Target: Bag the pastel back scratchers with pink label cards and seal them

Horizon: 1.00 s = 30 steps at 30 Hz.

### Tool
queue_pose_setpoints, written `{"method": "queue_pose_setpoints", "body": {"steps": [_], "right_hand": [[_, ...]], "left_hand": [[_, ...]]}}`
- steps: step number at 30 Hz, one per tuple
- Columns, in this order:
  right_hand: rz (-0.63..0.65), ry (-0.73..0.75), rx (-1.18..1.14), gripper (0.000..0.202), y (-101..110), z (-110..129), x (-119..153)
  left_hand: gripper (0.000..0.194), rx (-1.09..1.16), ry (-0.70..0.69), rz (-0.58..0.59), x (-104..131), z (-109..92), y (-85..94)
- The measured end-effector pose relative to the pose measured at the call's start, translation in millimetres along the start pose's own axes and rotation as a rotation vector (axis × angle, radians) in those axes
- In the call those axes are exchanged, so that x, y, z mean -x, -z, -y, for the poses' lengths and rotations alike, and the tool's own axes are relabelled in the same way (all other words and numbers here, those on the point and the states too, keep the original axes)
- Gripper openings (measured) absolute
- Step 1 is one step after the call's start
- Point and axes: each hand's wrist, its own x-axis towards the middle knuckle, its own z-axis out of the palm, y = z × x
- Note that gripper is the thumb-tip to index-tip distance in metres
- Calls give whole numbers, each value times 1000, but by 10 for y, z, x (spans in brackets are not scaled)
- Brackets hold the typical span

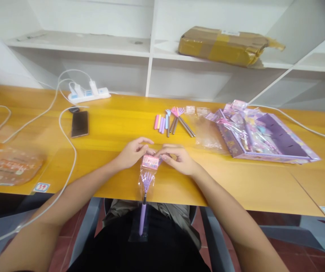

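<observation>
A purple claw-headed back scratcher (143, 217) lies in a clear plastic bag, its handle end hanging past the table's front edge over my lap. At the bag's top sits a pink printed header card (150, 162). My left hand (132, 153) pinches the card's upper left corner, and my right hand (178, 158) has its fingers curled at the upper right corner. Fingertips of both hands are partly hidden behind the card. Beyond the hands lie loose metal rods with pink, purple and blue claw heads (176, 112) and several pastel handle sleeves (159, 124).
To the right, a purple box (287, 136) holds bagged back scratchers. Clear bags (208, 139) lie beside it. At left are a phone (80, 124), a power strip (88, 95), white cables and an orange plastic package (9, 166). A taped carton (222, 45) rests on the shelf.
</observation>
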Motion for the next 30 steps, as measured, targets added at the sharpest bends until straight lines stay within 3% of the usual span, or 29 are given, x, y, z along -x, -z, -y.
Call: {"method": "queue_pose_setpoints", "body": {"steps": [8, 13, 16, 18, 23, 25, 30], "right_hand": [[61, 27, 64, 27, -18, -3, 15], [-118, -133, 16, 37, -74, -38, -10], [-120, -147, 19, 19, -88, -56, -35], [-169, -153, 46, 18, -89, -61, -49], [-412, -193, 45, 20, -62, -71, -47], [-376, -152, 8, 19, -35, -70, -33], [-42, -47, -78, 14, 12, -39, -5]], "left_hand": [[26, -42, -38, -47, 30, -29, -46], [33, -29, -51, -31, 27, -17, -43], [39, -18, -50, -19, 35, 6, -25], [45, 9, -36, -6, 48, 15, -16], [47, -25, 44, 174, 74, 13, -53], [45, -87, 83, 187, 71, 20, -80], [35, -193, 81, 152, 49, 32, -98]]}}
